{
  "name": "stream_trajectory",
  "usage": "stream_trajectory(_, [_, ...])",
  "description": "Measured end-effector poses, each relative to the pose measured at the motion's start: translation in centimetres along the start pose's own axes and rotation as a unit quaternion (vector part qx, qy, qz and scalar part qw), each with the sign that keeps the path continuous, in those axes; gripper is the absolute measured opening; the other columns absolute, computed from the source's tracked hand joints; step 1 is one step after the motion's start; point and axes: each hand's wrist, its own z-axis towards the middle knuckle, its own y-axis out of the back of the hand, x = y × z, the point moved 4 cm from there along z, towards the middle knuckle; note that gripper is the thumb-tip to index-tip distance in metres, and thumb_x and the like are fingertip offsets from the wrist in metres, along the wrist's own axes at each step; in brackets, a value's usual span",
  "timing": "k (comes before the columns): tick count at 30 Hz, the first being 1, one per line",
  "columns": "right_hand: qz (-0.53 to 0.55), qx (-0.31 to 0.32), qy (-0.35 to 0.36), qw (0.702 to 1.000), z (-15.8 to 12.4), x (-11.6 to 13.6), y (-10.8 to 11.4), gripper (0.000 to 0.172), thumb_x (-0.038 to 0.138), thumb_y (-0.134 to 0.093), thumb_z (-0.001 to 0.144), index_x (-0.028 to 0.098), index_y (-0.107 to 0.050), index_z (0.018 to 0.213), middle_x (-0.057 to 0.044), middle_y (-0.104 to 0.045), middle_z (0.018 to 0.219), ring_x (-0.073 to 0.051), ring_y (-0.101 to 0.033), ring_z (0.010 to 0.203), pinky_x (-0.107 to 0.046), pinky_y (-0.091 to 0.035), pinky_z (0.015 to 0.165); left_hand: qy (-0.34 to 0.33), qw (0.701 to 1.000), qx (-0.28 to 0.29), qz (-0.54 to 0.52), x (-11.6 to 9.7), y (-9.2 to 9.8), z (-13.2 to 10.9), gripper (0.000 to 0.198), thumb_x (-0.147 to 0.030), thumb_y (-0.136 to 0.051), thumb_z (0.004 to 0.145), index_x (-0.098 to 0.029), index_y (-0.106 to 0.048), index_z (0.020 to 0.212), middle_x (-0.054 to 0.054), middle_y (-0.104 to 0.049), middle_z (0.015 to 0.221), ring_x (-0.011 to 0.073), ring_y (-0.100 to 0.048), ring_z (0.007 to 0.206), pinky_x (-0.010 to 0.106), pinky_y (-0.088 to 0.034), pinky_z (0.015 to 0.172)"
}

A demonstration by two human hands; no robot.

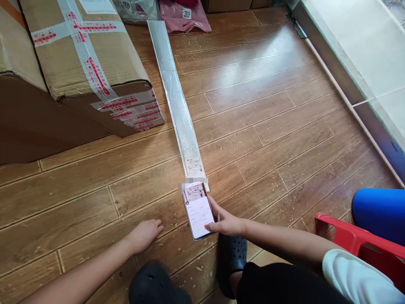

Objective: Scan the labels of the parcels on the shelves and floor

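Note:
My right hand grips a smartphone, its thumb over a red button low on the lit screen. The upper part of the screen shows a printed label. Just beyond the phone, a long, flat silvery bubble-wrap mailer lies on the floor, with a shipping label at its near end. The phone overlaps part of that end in my view. To the left of the phone, my left hand hovers above the floor with its fingers curled in and nothing visible in them.
Taped cardboard boxes stand at the upper left. Behind them lie a pink plastic parcel and a clear bag. A red plastic stool and a blue object are at right. A raised tiled ledge borders the wooden floor.

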Motion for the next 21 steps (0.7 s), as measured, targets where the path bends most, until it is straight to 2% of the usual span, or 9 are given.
stream_trajectory(6, [0.004, 0.011, -0.008, 1.0, 0.0, -0.8, -0.2, 0.097, 0.018, -0.08, 0.066, 0.03, -0.022, 0.142, -0.008, -0.05, 0.137, -0.018, -0.059, 0.105, -0.033, -0.044, 0.092, 0.002, 1.0, 0.002, 0.001, 0.0, 0.4, 0.0, 0.035, -0.006, -0.035, 0.085, -0.017, -0.065, 0.1, 0.011, -0.065, 0.099, 0.0274, -0.066, 0.09, 0.039, -0.053, 0.075])
stream_trajectory(16, [0.003, -0.013, -0.008, 1.0, 1.2, 0.2, 0.0, 0.097, 0.02, -0.08, 0.067, 0.032, -0.023, 0.144, -0.007, -0.048, 0.141, -0.02, -0.059, 0.11, -0.031, -0.046, 0.088, 0.003, 1.0, -0.009, -0.007, 0.2, 0.6, 0.8, 0.032, -0.01, -0.037, 0.088, -0.017, -0.066, 0.099, 0.011, -0.066, 0.096, 0.0242, -0.065, 0.087, 0.033, -0.049, 0.073])
stream_trajectory(19, [0.013, -0.016, 0.003, 1.0, 2.0, 0.6, 0.3, 0.093, 0.018, -0.081, 0.066, 0.031, -0.029, 0.141, -0.007, -0.052, 0.136, -0.021, -0.061, 0.108, -0.031, -0.047, 0.085, -0.002, 1.0, -0.023, -0.008, 0.6, 1.5, 1.6, 0.03, -0.013, -0.038, 0.088, -0.017, -0.067, 0.097, 0.011, -0.067, 0.095, 0.0244, -0.066, 0.087, 0.033, -0.05, 0.073])
stream_trajectory(21, [0.024, -0.021, 0.009, 0.999, 2.7, 1.0, 0.6, 0.089, 0.019, -0.081, 0.066, 0.032, -0.033, 0.139, -0.007, -0.055, 0.134, -0.023, -0.063, 0.106, -0.034, -0.047, 0.086, -0.004, 0.999, -0.035, -0.004, 1.0, 2.9, 2.0, 0.026, -0.014, -0.043, 0.086, -0.018, -0.067, 0.094, 0.011, -0.068, 0.094, 0.0249, -0.066, 0.086, 0.034, -0.051, 0.072])
